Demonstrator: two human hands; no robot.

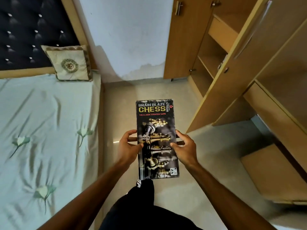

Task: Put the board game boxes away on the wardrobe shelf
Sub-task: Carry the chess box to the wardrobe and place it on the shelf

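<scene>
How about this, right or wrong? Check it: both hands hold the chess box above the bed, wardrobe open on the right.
Not quite. The head view shows the left hand and right hand holding the Brain Blaze Chess box above the floor, beside the bed, wardrobe open on the right.

Centre frame, the chess box (157, 128) reads "BRAIN BLAZE" in white, "CHESS" in big yellow letters, and "THE CLASSIC STRATEGY GAME" in red beneath. Sideways at its top right corner: "PARKSONS Cartamundi". The bottom-right mark is too small to read.
</scene>
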